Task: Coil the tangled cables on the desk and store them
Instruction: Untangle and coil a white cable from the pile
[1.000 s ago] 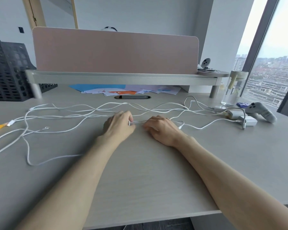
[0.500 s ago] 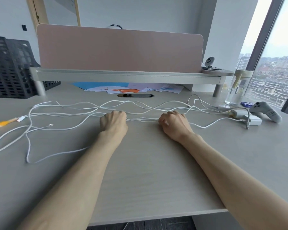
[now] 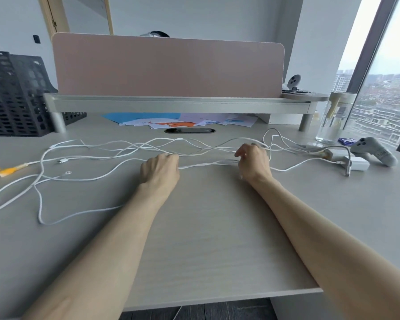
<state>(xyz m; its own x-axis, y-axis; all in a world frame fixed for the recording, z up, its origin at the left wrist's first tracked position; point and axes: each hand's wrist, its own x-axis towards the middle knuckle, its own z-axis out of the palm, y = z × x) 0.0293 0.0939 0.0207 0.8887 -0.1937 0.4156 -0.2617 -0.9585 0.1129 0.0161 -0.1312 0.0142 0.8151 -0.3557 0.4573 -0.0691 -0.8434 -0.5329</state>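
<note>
Untangling step, nothing coiled: left hand (image 3: 160,170) and right hand (image 3: 254,163) each grip a strand of the thin white tangled cables (image 3: 208,163) strewn across the far half of the pale wooden desk (image 3: 206,239); next move is probably drawing that strand clear of the crossings.

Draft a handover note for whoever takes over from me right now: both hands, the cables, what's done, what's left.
Left grip holds a white cable strand at mid-desk. Right grip pinches the same strand.
White cables lie tangled across the desk; charger sits far right.
Done: nothing coiled or stored.
Left: untangle, coil each cable, store.
</note>
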